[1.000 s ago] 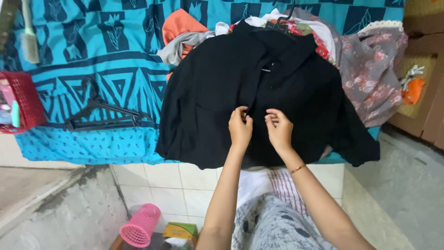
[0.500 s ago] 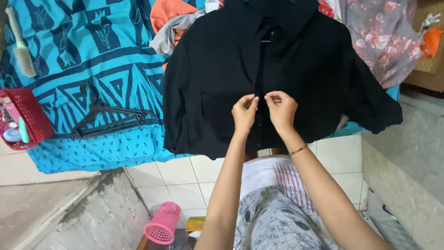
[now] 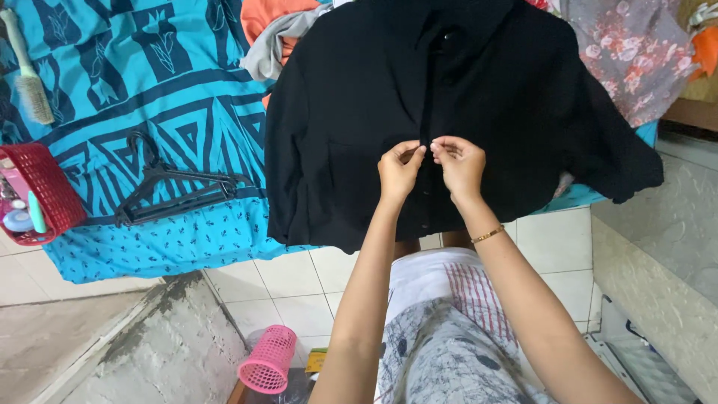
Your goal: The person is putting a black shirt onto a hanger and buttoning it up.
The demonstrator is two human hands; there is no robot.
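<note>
A black button-front shirt (image 3: 351, 112) lies spread on a bed covered with a blue patterned sheet (image 3: 172, 97), its hem hanging over the near edge. My left hand (image 3: 400, 173) and my right hand (image 3: 458, 166) meet at the shirt's front placket, about halfway down. Both pinch the fabric edges there, fingertips almost touching. A gold bangle sits on my right wrist. The collar at the top is cut off by the frame.
Black plastic hangers (image 3: 176, 191) lie on the sheet to the left. A red basket (image 3: 46, 191) with small items and a brush (image 3: 28, 78) sit further left. Other clothes (image 3: 621, 52) are piled behind. A pink basket (image 3: 268, 360) stands on the tiled floor.
The view has shifted so the shirt sits higher in frame. Both hands have moved slightly up the placket and closer together, still pinching the fabric.
</note>
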